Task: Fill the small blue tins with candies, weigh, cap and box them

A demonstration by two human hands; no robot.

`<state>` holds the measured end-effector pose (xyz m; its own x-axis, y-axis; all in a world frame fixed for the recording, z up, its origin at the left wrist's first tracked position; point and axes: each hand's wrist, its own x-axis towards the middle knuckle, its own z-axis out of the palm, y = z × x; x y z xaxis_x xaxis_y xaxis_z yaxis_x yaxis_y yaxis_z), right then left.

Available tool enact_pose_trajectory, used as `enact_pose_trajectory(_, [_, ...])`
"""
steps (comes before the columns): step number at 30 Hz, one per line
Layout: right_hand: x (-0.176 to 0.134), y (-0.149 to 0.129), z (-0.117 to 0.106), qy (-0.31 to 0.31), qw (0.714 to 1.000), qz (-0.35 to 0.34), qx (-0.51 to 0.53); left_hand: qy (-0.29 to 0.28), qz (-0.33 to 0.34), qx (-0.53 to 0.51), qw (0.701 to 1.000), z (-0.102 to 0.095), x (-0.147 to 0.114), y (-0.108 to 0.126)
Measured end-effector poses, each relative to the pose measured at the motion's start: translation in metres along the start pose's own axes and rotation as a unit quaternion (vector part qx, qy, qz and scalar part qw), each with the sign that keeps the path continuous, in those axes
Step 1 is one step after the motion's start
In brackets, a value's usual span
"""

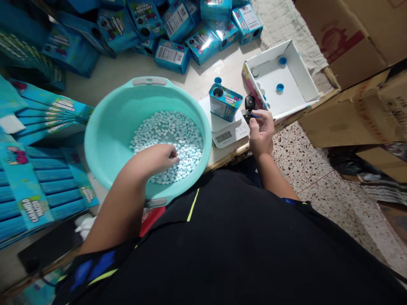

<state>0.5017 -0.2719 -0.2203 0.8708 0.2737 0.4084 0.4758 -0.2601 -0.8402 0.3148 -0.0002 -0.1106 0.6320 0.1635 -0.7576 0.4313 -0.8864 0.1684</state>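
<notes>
A turquoise plastic basin (104, 114) holds a bed of small pale-blue and white candies (187, 142). My left hand (160, 159) is inside it, fingers curled closed just at the candies; what they hold is hidden. On a white digital scale (233, 134) with a lit display stands a blue candy box (224, 103), upright, with a round dark opening in its top. To the right of the scale, my right hand (262, 133) pinches a small blue cap (255, 114) between thumb and finger. Another blue cap (218, 80) lies behind the box.
A white open tray (295, 80) with several blue caps stands at the right. Black keys (249, 103) lie between scale and tray. Several blue boxes (173, 56) crowd the back, and flat blue cartons (41, 182) are stacked left. Brown cardboard boxes (352, 114) stand right.
</notes>
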Motion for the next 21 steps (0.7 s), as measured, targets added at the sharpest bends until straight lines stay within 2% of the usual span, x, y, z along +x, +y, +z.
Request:
enact_pose_trajectory(10, [0.0011, 0.0005, 0.0007, -0.004, 1.0, 0.005, -0.002, -0.001, -0.01, 0.017, 1.0, -0.0032, -0.0063, 0.0056])
enact_pose_trajectory(21, [0.0005, 0.0006, 0.0052, 0.031, 0.999, 0.002, -0.011, 0.013, 0.016, 0.035, 0.999, -0.0002, -0.0098, 0.0041])
